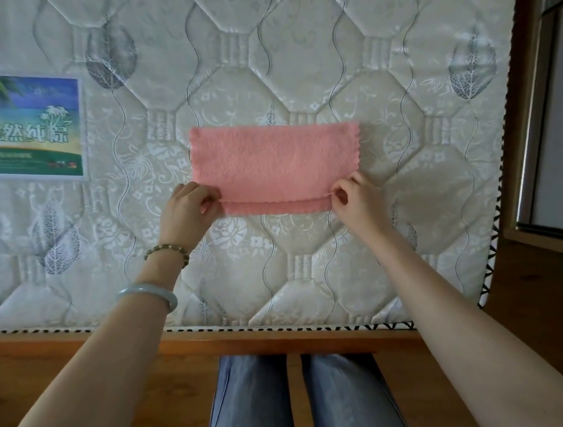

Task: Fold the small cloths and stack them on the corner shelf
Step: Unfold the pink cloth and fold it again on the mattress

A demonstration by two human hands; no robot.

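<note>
On quilted mattress [291, 40] bearing label [17, 128] 天然纯棕, pinches near corners of folded, fleecy, zigzag-edged pink cloth [275, 165] with left hand [187, 212] and right hand [358, 199].

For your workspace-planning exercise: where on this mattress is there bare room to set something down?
Bare mattress lies beyond the pink cloth, right of it, and on the label's near side. Crowded: the cloth's near edge, where the left hand and right hand pinch its corners.

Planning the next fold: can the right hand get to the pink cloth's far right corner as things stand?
Probably yes. The right hand pinches the pink cloth at its near right corner; the far corner lies uncovered on the mattress, nothing between, once it lets go.
</note>
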